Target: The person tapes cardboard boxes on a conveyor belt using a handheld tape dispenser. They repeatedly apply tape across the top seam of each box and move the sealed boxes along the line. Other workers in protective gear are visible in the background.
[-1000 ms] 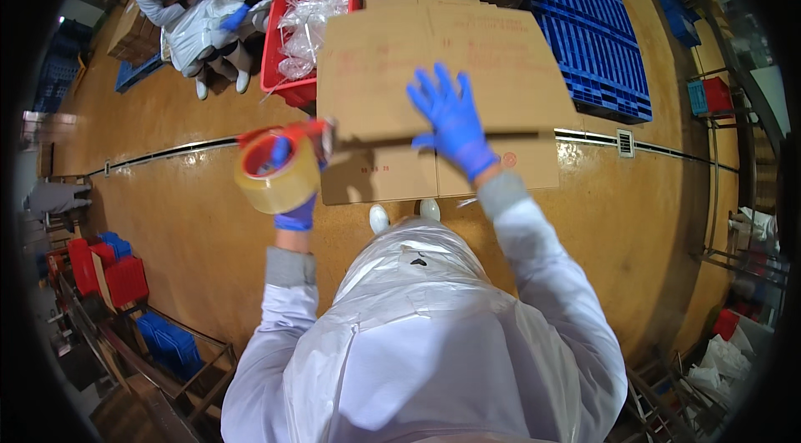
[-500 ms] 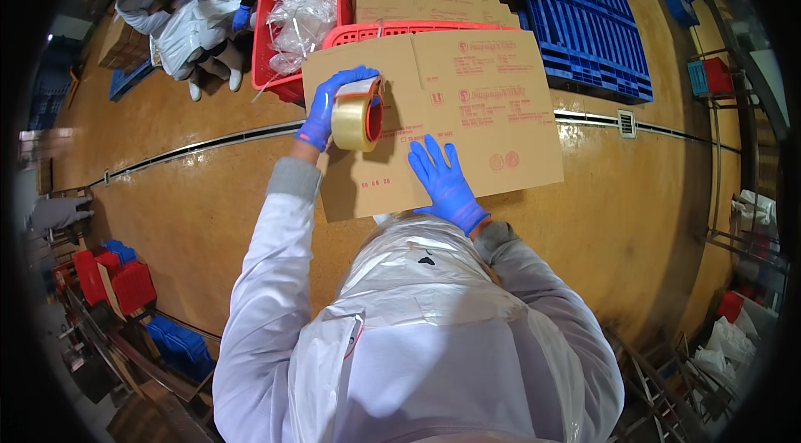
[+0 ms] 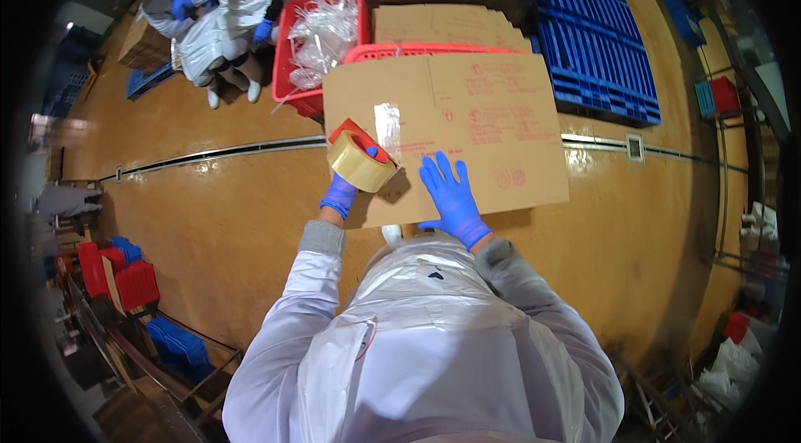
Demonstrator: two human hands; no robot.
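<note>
head view: gloved hands at a flattened brown cardboard box (image 3: 476,122)
left hand (image 3: 344,189): fingers wrapped around red-handled tape dispenser with tan roll (image 3: 361,159), at the strip's end
right hand (image 3: 450,197): fingers spread flat, pinning the cardboard steady

Floor (image 3: 209,218): smooth, glossy, orange-brown, with glare spots. A pale seam strip (image 3: 217,155) crosses it left to right, passing behind the carton; a small square plate (image 3: 636,148) sits on the strip at right.

On the floor, far side: red crate (image 3: 292,59) holding clear plastic bags, flat cardboard stack (image 3: 442,24) just beside it, blue pallet (image 3: 596,51) to the right. Small blue and red crates (image 3: 717,97) stand near the right wall.

Left side: low blue pallet (image 3: 146,80) next to two people in white, who stand on the floor. Lower left: red crates (image 3: 117,276) and blue crates (image 3: 179,347), close together.
</note>
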